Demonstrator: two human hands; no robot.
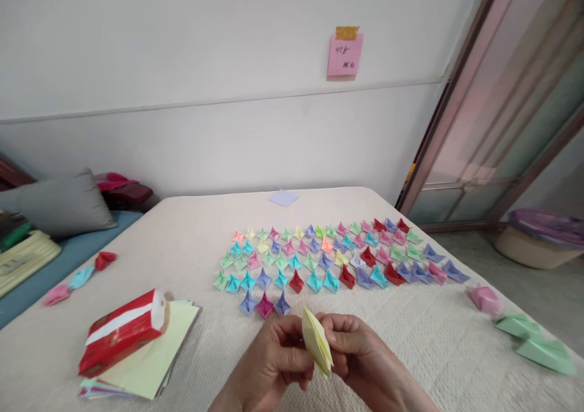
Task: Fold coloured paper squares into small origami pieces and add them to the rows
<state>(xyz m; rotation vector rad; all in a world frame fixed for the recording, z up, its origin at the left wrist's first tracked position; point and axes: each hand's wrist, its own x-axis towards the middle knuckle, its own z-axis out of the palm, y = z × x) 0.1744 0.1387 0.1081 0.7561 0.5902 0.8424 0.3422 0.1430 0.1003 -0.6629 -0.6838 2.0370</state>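
A piece of folded yellow paper (316, 339) is held up between my two hands, low in the middle of the head view. My left hand (285, 360) grips its left side with thumb and fingers. On the other side, my right hand (353, 348) pinches the paper's right edge; some of its fingers are hidden behind. The paper has several layers and a pointed top. Just beyond my hands stand rows of small folded paper boats (314, 281) in many colours, the nearest being a magenta boat (264, 306) between two violet ones.
A red-and-white packet (123, 333) rests on a stack of coloured paper sheets (166, 354) at the left. More folded pieces lie near both side edges, such as a green one (545, 352). A lilac sheet (283, 198) lies at the far edge, below a pink wall note (345, 55).
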